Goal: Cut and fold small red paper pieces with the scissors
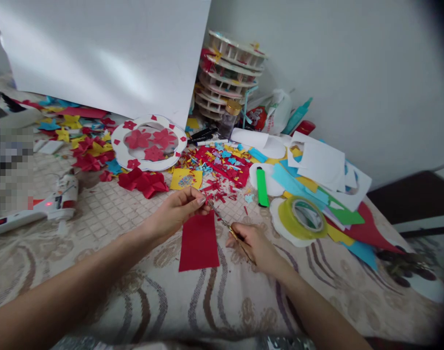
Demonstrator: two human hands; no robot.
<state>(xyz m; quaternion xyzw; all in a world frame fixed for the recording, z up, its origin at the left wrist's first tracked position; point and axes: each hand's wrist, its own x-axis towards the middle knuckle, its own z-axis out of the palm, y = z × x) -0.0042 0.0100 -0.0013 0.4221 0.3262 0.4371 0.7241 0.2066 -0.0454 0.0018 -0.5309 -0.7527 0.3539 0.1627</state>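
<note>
Between the forearms, red paper rectangle (pixel 199 245) lies on patterned tablecloth (pixel 171 306), nearer side of left hand (pixel 185 205), left of right hand (pixel 254 241). Left: fingertips pinched by scissor tips, can't tell on what. Right: curled closed around gold-handled scissors (pixel 235 235).

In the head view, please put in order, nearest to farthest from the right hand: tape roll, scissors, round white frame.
1. Scissors, held in the right hand.
2. Tape roll, to its right.
3. Round white frame, farther back, to the left.
</note>
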